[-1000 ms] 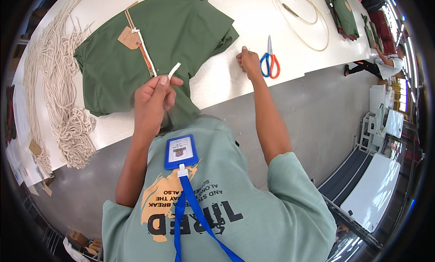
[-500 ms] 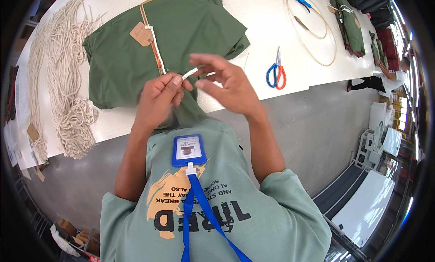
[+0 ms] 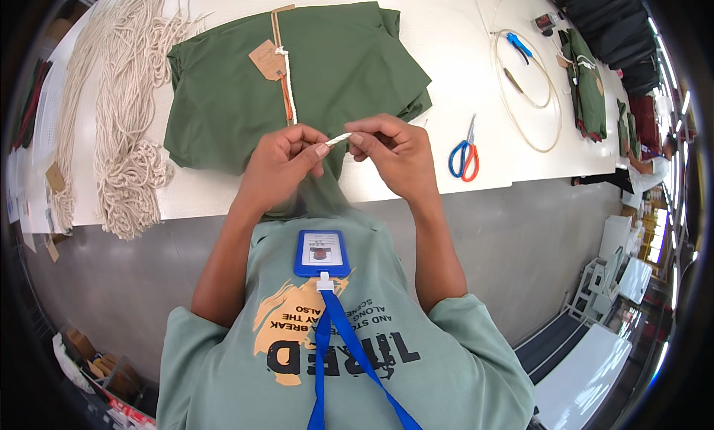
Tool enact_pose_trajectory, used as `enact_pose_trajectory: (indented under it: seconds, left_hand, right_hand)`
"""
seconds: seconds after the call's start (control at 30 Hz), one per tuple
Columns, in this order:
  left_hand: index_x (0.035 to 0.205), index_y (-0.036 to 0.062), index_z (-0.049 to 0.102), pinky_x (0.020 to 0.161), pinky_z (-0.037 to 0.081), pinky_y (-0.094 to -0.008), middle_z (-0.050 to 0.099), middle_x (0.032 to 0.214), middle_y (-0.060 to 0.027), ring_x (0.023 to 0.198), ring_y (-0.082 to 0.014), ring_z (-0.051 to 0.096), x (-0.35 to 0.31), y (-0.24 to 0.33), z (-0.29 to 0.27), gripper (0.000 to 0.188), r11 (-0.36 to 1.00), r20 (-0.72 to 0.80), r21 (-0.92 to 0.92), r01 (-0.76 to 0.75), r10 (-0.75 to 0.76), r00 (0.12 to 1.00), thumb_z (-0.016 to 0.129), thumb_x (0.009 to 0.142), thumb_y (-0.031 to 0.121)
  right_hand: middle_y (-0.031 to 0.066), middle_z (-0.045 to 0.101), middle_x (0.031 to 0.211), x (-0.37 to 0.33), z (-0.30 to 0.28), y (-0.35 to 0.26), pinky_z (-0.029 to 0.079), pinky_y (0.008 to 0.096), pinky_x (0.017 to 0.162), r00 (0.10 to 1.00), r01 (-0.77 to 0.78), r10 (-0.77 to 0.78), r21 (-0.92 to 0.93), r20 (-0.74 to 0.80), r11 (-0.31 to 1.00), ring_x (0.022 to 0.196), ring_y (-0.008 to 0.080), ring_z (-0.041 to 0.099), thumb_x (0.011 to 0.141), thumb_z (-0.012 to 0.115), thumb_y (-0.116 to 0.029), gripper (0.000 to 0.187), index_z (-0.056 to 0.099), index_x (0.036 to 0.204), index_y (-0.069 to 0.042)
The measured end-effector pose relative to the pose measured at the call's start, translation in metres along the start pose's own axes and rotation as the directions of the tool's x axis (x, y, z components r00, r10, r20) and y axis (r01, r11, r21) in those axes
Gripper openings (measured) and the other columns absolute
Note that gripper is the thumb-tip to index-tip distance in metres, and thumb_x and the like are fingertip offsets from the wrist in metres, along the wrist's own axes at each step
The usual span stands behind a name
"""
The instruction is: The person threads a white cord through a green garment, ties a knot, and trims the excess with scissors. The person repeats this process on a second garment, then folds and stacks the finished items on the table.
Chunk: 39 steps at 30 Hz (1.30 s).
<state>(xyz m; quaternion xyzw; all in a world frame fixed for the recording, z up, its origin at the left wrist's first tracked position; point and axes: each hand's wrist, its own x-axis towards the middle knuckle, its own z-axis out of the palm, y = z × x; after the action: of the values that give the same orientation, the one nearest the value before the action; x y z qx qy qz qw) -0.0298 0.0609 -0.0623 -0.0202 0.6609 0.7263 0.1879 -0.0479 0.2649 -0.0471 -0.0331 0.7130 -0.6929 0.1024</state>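
Observation:
A short stretch of white cord spans the gap between my two hands, above the near edge of folded green fabric. My left hand pinches the cord between thumb and fingers. At its other end, my right hand grips the tip with thumb and fingertips. On the fabric lie a brown paper tag, tan and orange straps, and a white cord knotted near the tag, whose lower end runs behind my left hand. Part of the fabric hangs over the table edge toward my shirt.
Bundles of cream cords hang over the table's left edge. Scissors with blue and orange handles lie at right, near a coiled clear tube with a blue tool. Further right are green bundles and another person.
My right hand has closed from spread fingers onto the cord's free tip. My left hand keeps its pinch. The whole view has shifted slightly, with the table things appearing further right.

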Motion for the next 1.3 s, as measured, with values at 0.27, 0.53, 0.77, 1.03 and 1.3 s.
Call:
enact_pose_trajectory:
  seconds: [0.27,0.53,0.77,1.03,1.3]
  left_hand:
    - [0.099,-0.0004,0.067,0.066,0.049,-0.0218,0.069,0.083,-0.0049,0.070,-0.0081,0.061,0.008,-0.003,-0.020,0.016,1.000,0.017,0.019,0.013,-0.014,1.000,0.064,0.098,0.015]
    - [0.107,-0.0028,0.068,0.079,0.052,-0.0276,0.069,0.093,-0.0057,0.084,-0.0131,0.064,0.023,-0.017,-0.033,0.021,0.905,0.028,-0.416,0.094,-0.091,0.995,0.063,0.099,0.016]
    - [0.113,-0.0023,0.067,0.082,0.054,-0.0316,0.070,0.105,-0.0080,0.088,-0.0164,0.064,0.038,-0.036,-0.022,0.023,0.839,-0.041,-0.543,0.044,-0.079,0.996,0.065,0.098,0.014]
    - [0.100,-0.0032,0.073,0.064,0.045,-0.0248,0.066,0.077,-0.0018,0.071,-0.0074,0.055,0.035,-0.037,-0.017,0.021,0.989,-0.050,0.121,-0.080,0.086,0.995,0.064,0.097,0.015]
    - [0.096,-0.0025,0.070,0.063,0.049,-0.0244,0.068,0.078,-0.0050,0.068,-0.0117,0.062,0.035,-0.028,-0.021,0.016,0.994,0.163,-0.049,0.097,-0.088,0.983,0.068,0.092,0.012]
  right_hand:
    - [0.0058,0.070,0.076,0.017,0.002,0.017,0.056,0.0240,0.064,0.991,-0.055,0.059,0.036,-0.119,0.998,0.069,0.0101,0.067,0.091,0.071,-0.004,0.009,0.072,0.097,0.003]
    - [0.0090,0.071,0.081,0.017,0.025,0.052,0.060,0.0271,0.067,0.977,-0.023,0.071,0.235,-0.200,0.972,0.071,0.0135,0.068,0.093,0.071,-0.007,0.012,0.070,0.095,0.004]
    - [0.0075,0.070,0.078,-0.001,0.047,0.046,0.051,0.0268,0.061,0.948,0.196,-0.262,-0.318,-0.180,0.928,0.066,0.0125,0.065,0.088,0.074,-0.005,0.006,0.071,0.090,0.000]
    - [0.0084,0.062,0.082,0.020,0.022,0.031,0.052,0.0405,0.065,0.809,0.539,-0.562,-0.598,0.173,0.593,0.078,0.0297,0.063,0.081,0.068,-0.003,0.011,0.066,0.088,-0.011]
    - [0.0140,0.060,0.087,0.012,0.035,0.051,0.052,0.0374,0.070,0.915,0.355,-0.397,-0.321,-0.074,0.878,0.077,0.0315,0.063,0.093,0.064,-0.007,0.005,0.063,0.094,-0.002]
